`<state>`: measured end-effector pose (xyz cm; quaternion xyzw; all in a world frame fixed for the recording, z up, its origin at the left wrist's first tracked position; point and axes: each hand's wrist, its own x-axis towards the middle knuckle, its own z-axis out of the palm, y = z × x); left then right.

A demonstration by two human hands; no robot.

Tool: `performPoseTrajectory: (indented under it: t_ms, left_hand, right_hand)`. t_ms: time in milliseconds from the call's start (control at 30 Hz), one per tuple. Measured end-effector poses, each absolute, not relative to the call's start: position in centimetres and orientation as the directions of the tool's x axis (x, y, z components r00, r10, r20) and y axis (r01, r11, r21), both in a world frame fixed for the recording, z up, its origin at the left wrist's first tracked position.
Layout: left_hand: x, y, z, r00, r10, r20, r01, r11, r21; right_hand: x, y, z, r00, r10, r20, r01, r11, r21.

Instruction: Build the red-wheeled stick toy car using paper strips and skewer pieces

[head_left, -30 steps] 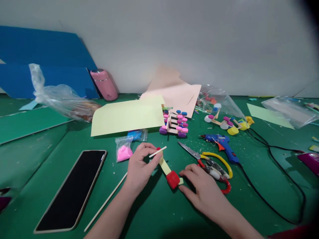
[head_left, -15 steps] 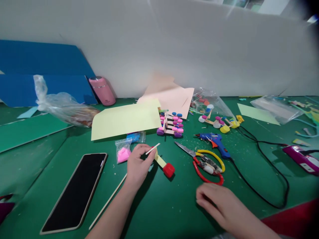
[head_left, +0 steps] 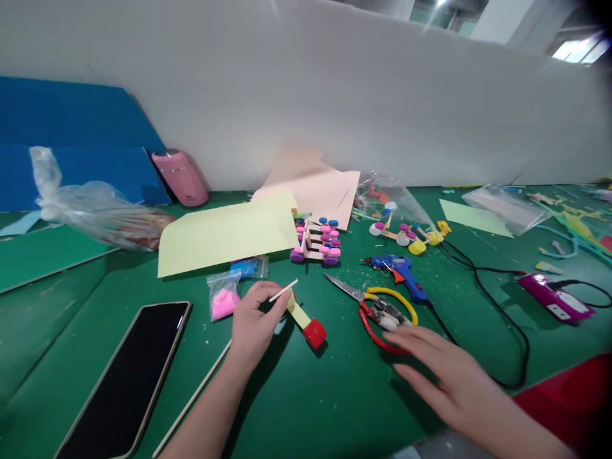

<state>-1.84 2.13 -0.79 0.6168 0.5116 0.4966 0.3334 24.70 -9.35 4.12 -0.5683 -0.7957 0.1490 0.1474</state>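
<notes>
My left hand [head_left: 255,322] is closed, pinching a pale thin wooden stick [head_left: 285,290] between thumb and fingers. From the same fingertips a flat cream strip [head_left: 299,315] slants down, with a red block [head_left: 315,333] on its lower end; a bit of red also shows by the fingertips. A long thin stick [head_left: 194,396] runs beneath the left forearm; whether it joins the pinched one is hidden. My right hand [head_left: 437,370] is open and empty-looking, fingers apart at the red handle of the scissors [head_left: 388,312]. I cannot tell whether it touches them.
Beyond the scissors lies a blue glue gun [head_left: 399,271] with a black cord. A phone [head_left: 127,382] is at left, near a bag of pink clay [head_left: 224,303]. Small wheeled models [head_left: 315,242], yellow paper [head_left: 229,236] and a pink bottle [head_left: 180,177] stand farther back.
My right hand has opened from a loosely curled shape and moved toward the scissors' handles. My left hand keeps its pinch. The whole view has shifted slightly.
</notes>
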Motion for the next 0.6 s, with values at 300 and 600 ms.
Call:
performPoseTrajectory:
  t_ms: [300,600]
  left_hand:
    - [-2.5,2.3,-0.2,0.002,0.954,0.300,0.317,-0.285,0.905]
    - [-2.2,2.4,-0.7,-0.087,0.959,0.270,0.366,-0.221,0.904]
  right_hand:
    - [15.5,0.5,-0.1,-0.434,0.892,0.126,0.823,0.450,-0.347]
    - [22.0,-11.2,1.2,-0.416,0.870,-0.264,0.771,0.183,-0.610]
